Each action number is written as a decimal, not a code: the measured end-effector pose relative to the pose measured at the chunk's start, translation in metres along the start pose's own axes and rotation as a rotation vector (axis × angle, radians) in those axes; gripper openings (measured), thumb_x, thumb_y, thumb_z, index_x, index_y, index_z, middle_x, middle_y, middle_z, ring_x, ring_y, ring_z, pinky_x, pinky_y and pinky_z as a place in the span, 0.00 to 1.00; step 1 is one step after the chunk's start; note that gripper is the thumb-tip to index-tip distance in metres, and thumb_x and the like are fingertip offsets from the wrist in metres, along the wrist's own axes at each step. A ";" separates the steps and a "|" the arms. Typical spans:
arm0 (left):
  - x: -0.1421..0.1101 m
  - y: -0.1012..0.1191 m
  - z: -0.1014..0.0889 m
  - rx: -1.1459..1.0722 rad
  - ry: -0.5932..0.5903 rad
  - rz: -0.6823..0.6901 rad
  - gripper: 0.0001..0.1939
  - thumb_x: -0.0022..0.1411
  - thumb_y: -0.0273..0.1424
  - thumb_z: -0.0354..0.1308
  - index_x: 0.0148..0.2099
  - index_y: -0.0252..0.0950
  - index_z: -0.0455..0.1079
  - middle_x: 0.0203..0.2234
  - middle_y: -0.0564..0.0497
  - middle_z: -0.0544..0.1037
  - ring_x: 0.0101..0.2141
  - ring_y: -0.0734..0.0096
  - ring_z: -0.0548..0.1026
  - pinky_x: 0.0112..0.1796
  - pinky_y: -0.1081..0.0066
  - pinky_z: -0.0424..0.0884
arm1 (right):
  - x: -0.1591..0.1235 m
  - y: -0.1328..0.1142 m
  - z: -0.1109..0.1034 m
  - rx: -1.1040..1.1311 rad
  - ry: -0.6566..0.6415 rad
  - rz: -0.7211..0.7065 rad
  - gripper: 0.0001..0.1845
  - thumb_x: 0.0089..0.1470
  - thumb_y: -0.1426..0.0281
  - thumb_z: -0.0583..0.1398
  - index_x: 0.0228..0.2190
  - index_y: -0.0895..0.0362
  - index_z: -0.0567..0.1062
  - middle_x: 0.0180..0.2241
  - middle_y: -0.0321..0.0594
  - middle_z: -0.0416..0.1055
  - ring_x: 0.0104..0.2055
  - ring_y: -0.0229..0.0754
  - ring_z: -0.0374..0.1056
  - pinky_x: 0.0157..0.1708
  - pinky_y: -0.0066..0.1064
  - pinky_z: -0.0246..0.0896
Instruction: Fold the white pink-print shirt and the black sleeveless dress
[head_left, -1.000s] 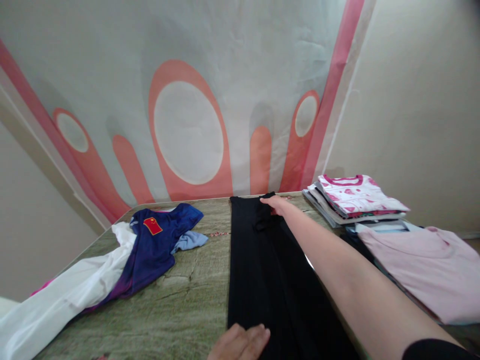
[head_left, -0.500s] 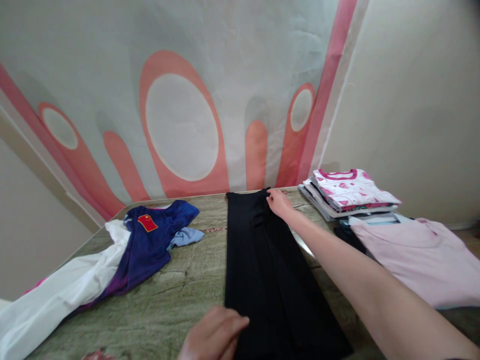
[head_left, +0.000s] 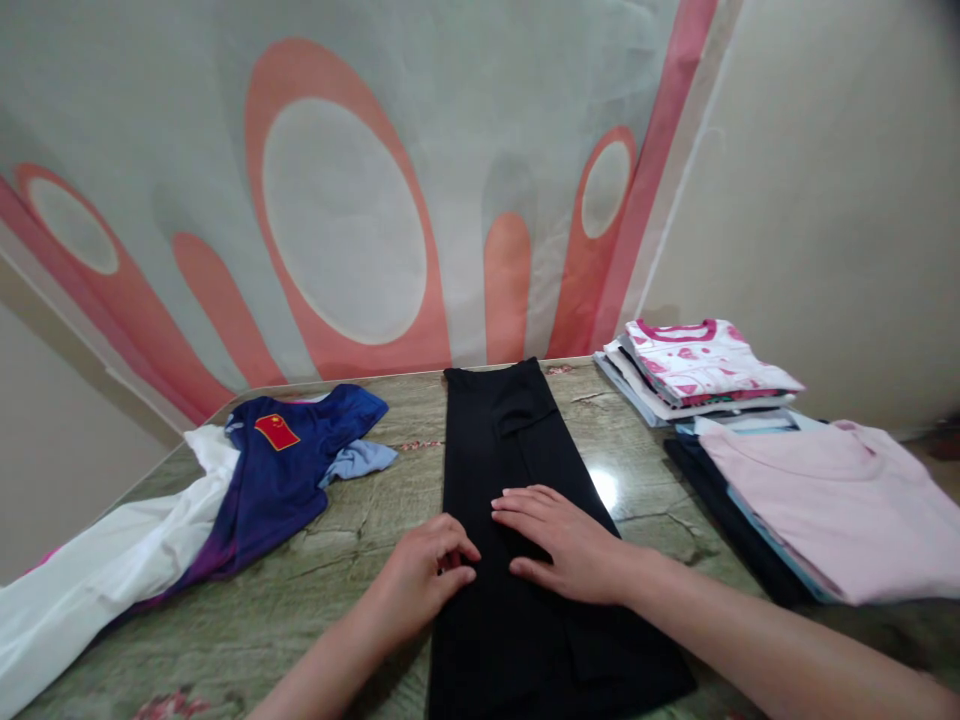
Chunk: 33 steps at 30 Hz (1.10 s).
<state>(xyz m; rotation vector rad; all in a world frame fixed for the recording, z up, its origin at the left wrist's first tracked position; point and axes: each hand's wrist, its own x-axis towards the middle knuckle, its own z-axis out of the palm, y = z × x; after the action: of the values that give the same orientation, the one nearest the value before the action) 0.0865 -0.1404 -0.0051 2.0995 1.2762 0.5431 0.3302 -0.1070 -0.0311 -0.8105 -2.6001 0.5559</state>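
A long black garment [head_left: 517,450] lies folded lengthwise down the middle of the green marbled table [head_left: 352,570]. My right hand [head_left: 559,545] rests flat on its middle, fingers stretched out and pointing left. My left hand [head_left: 424,575] sits at the garment's left edge with the fingers curled in, pinching the black fabric there.
A blue jersey [head_left: 292,465] with a red flag patch lies on the left, over a white garment [head_left: 112,570] and a light blue one. A stack of folded shirts [head_left: 694,375] stands at the back right, and a pink shirt [head_left: 832,505] tops a nearer pile.
My right hand has come back from the garment's far end to its middle. My left hand has moved up along the left edge. The view has tilted down slightly.
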 end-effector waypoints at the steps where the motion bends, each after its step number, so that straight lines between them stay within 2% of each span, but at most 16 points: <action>1: -0.001 0.000 0.000 0.003 0.005 0.002 0.07 0.55 0.20 0.59 0.36 0.35 0.75 0.33 0.52 0.73 0.30 0.76 0.72 0.33 0.75 0.68 | -0.001 0.003 0.000 0.011 0.003 0.003 0.30 0.58 0.58 0.57 0.60 0.53 0.61 0.61 0.43 0.59 0.64 0.45 0.51 0.63 0.42 0.41; 6: -0.003 0.004 0.005 0.095 0.041 0.077 0.06 0.58 0.22 0.59 0.35 0.36 0.75 0.33 0.51 0.73 0.35 0.72 0.73 0.37 0.73 0.69 | 0.002 0.007 -0.002 0.020 0.010 -0.002 0.29 0.58 0.58 0.57 0.59 0.53 0.62 0.61 0.42 0.60 0.64 0.45 0.51 0.63 0.43 0.43; 12: -0.007 0.004 0.011 0.204 0.010 0.204 0.09 0.65 0.23 0.51 0.37 0.35 0.72 0.33 0.48 0.73 0.34 0.72 0.72 0.37 0.74 0.69 | 0.001 0.009 0.000 0.036 0.016 -0.013 0.29 0.58 0.58 0.58 0.58 0.51 0.63 0.60 0.43 0.61 0.64 0.46 0.52 0.62 0.45 0.44; 17: -0.005 0.000 0.009 0.109 0.041 0.199 0.09 0.66 0.26 0.51 0.36 0.35 0.72 0.32 0.49 0.74 0.35 0.72 0.73 0.38 0.73 0.69 | 0.002 0.009 0.000 0.043 0.010 -0.008 0.29 0.57 0.59 0.59 0.58 0.51 0.63 0.60 0.42 0.61 0.64 0.46 0.52 0.63 0.44 0.44; 21: 0.001 -0.006 0.005 0.009 0.145 0.103 0.08 0.65 0.27 0.54 0.34 0.36 0.73 0.30 0.51 0.75 0.33 0.73 0.73 0.36 0.73 0.68 | 0.003 0.009 0.000 0.049 -0.001 -0.004 0.28 0.57 0.58 0.58 0.58 0.51 0.64 0.61 0.43 0.60 0.63 0.47 0.52 0.62 0.45 0.44; 24: 0.003 -0.007 0.006 0.002 0.154 0.072 0.07 0.63 0.26 0.56 0.33 0.36 0.74 0.30 0.52 0.75 0.33 0.73 0.74 0.36 0.73 0.68 | 0.003 0.009 0.000 0.040 -0.008 -0.003 0.29 0.58 0.58 0.58 0.58 0.51 0.64 0.61 0.43 0.60 0.64 0.47 0.52 0.63 0.45 0.44; 28: 0.001 -0.008 0.012 0.065 0.121 0.126 0.07 0.63 0.26 0.56 0.35 0.36 0.75 0.30 0.51 0.75 0.34 0.72 0.74 0.37 0.73 0.68 | 0.002 0.009 -0.001 0.034 -0.002 -0.002 0.28 0.58 0.58 0.58 0.58 0.52 0.64 0.61 0.42 0.60 0.64 0.46 0.52 0.63 0.44 0.44; 33: -0.001 0.000 0.018 0.230 0.089 0.224 0.10 0.66 0.25 0.50 0.38 0.35 0.73 0.31 0.49 0.73 0.33 0.72 0.72 0.35 0.74 0.69 | 0.002 0.009 -0.001 0.057 0.016 -0.016 0.28 0.57 0.59 0.59 0.58 0.51 0.64 0.60 0.43 0.61 0.63 0.47 0.53 0.62 0.45 0.45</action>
<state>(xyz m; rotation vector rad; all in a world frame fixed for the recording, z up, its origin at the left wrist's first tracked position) 0.0969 -0.1464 -0.0184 2.4538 1.2073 0.6169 0.3331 -0.0988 -0.0344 -0.7717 -2.5623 0.6136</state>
